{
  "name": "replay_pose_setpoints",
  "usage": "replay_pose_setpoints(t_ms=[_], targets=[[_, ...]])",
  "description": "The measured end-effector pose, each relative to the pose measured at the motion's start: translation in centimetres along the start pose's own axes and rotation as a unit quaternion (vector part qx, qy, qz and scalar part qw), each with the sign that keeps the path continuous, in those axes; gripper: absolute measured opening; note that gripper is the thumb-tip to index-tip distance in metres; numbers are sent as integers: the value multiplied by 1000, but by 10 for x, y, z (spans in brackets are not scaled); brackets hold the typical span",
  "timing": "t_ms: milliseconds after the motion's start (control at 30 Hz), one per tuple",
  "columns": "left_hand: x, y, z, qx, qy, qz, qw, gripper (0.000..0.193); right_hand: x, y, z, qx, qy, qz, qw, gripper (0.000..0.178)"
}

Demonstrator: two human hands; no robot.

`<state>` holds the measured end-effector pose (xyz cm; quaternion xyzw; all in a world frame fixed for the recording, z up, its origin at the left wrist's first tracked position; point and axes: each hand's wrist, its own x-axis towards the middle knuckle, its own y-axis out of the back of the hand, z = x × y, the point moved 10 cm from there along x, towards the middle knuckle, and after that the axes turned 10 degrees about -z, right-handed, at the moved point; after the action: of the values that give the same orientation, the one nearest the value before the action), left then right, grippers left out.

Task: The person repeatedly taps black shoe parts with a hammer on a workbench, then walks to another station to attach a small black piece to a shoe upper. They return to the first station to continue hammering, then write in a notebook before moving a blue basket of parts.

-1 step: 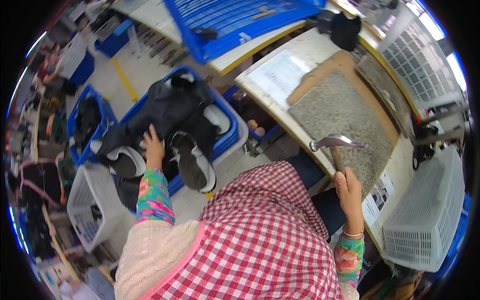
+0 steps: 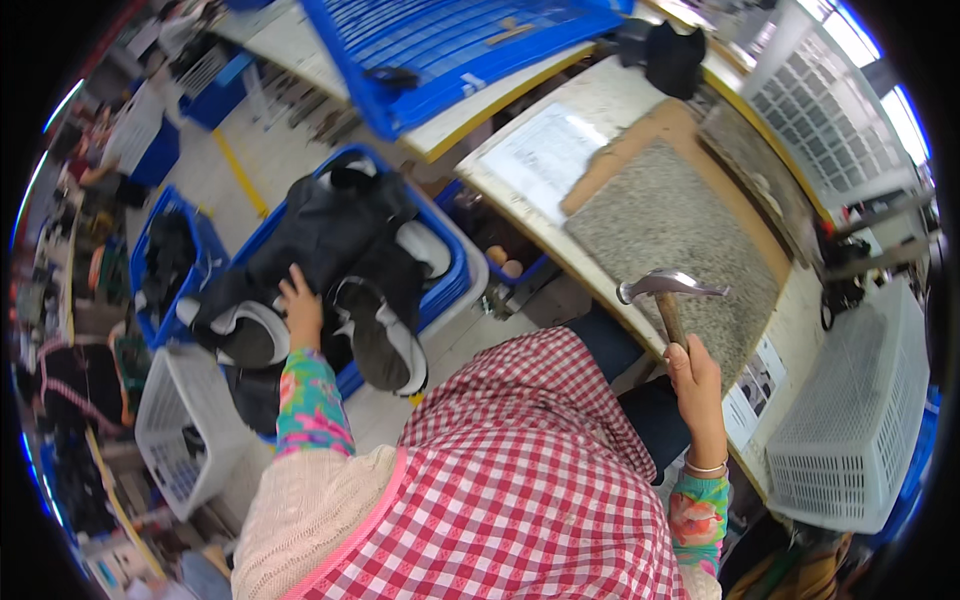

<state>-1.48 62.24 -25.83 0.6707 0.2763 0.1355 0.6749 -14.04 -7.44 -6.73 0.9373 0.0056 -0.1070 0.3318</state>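
Note:
My left hand (image 2: 300, 310) reaches down to my left into a blue crate (image 2: 455, 270) and rests, fingers spread, on a pile of black shoes (image 2: 340, 230). A shoe with a white sole (image 2: 385, 345) lies just right of that hand. My right hand (image 2: 695, 385) grips the wooden handle of a hammer (image 2: 665, 288). Its metal head is raised over the near edge of a speckled stone slab (image 2: 670, 215) on the workbench.
A white mesh basket (image 2: 850, 420) stands on the bench at the right and another white basket (image 2: 185, 420) sits on the floor at the left. A second blue crate (image 2: 170, 260) holds dark items. A large blue tray (image 2: 460, 40) and a paper sheet (image 2: 545, 155) lie farther back.

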Motion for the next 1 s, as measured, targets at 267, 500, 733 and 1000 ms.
replay_pose_setpoints(t_ms=[267, 500, 733, 1000], targets=[[-18, 174, 114, 54, -156, -57, 985, 41, 2, 91, 37, -259, -43, 245, 933, 20], [-89, 258, 559, -421, -568, -89, 701, 34, 26, 84, 51, -324, 18, 299, 898, 35], [-56, 297, 865, -532, -337, -57, 774, 96, 35, 90, 60, -292, -28, 266, 918, 38], [-47, 229, 812, -702, -398, -364, 466, 47, 33, 93, 66, -248, -20, 268, 931, 35]])
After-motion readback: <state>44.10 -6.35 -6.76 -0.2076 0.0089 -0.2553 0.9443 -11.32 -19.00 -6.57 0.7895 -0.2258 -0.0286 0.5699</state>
